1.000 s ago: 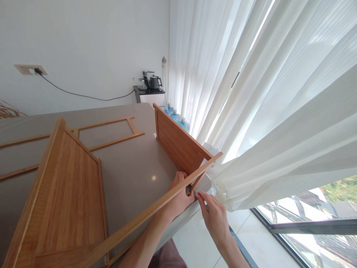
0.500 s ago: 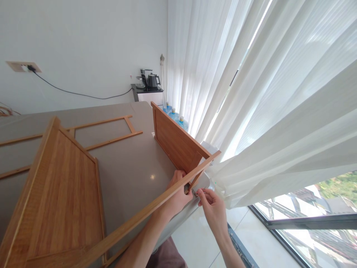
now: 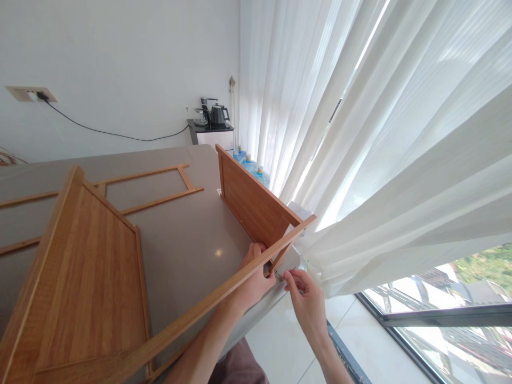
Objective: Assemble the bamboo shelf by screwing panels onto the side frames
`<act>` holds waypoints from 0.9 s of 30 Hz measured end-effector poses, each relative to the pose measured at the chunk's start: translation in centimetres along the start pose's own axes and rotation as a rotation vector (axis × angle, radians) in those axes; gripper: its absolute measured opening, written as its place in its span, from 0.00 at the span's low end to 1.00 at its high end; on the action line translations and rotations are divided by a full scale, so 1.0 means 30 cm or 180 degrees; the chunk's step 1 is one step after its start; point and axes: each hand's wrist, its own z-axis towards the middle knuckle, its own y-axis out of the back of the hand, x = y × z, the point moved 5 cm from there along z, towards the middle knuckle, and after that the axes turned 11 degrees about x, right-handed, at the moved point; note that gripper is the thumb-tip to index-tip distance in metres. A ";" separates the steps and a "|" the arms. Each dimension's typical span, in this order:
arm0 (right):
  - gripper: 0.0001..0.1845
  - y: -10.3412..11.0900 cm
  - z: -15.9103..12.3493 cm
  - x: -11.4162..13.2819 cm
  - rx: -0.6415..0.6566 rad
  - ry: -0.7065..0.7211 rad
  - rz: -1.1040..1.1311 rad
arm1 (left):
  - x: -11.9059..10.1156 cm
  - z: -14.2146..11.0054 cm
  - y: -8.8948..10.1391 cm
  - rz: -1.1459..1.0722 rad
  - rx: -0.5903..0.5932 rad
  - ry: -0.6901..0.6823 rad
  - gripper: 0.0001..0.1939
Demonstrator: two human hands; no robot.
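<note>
A wooden frame stands on the table, with panels on its left (image 3: 94,277) and right (image 3: 256,200) sides. A long wooden rail (image 3: 224,288) joins them along the near side. My left hand (image 3: 256,272) reaches under this rail, its fingers wrapped around the lower part of the right panel's near corner post (image 3: 280,257). Just right of that post, my right hand (image 3: 304,290) pinches a small thin metal tool (image 3: 281,276) between thumb and forefinger. The tool's tip is at the foot of the post; its exact shape is too small to make out.
A ladder-like wooden frame (image 3: 152,188) lies flat on the grey table (image 3: 180,234) behind. A kettle (image 3: 219,114) stands on a small cabinet (image 3: 216,140) by the wall. Water bottles (image 3: 256,170) and white curtains (image 3: 360,160) are beyond the right panel.
The view has shifted very slightly. My right fingers have turned a little at the post's foot, while my left hand keeps its hold.
</note>
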 end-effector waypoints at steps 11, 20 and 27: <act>0.15 -0.019 -0.028 0.013 -0.0236 0.1099 -0.0966 | 0.010 -0.002 -0.003 -0.0009 -0.0038 -0.0033 0.17; 0.12 -0.022 -0.038 0.031 -0.0051 0.1330 -0.1084 | 0.010 -0.004 -0.001 -0.0034 -0.0121 -0.0042 0.18; 0.19 -0.019 -0.016 0.017 -0.0139 0.0589 -0.0633 | 0.001 -0.002 0.005 0.0013 -0.0118 -0.0008 0.18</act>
